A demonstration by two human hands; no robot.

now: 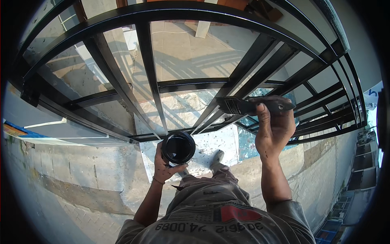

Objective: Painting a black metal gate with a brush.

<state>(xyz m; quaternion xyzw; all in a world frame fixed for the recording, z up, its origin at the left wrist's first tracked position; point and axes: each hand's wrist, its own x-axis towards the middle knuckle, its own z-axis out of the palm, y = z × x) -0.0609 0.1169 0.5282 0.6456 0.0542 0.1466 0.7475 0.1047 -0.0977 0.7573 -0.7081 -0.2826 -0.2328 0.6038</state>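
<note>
My left hand (pixel 164 167) holds a can of black paint (pixel 178 148) upright at waist height; dark liquid shows inside its coated rim. In my right hand (pixel 275 128) is a paintbrush (pixel 256 105), gripped by its dark handle. Its black-coated bristles point left and overlap the bars of a black metal gate (pixel 195 85) in view. Whether the bristles touch a bar, I cannot tell. Glossy black covers much of the gate's top rail and uprights. Dark specks of paint mark my fingers.
Beneath the gate, a paint-spotted white sheet (pixel 195 155) lies by my feet, with a blue-green patterned sheet (pixel 249 143) beside it. Behind the bars is a concrete floor (pixel 189 55) crossed by shadows. More black railing (pixel 329 109) extends right. Paving (pixel 79 198) runs behind me.
</note>
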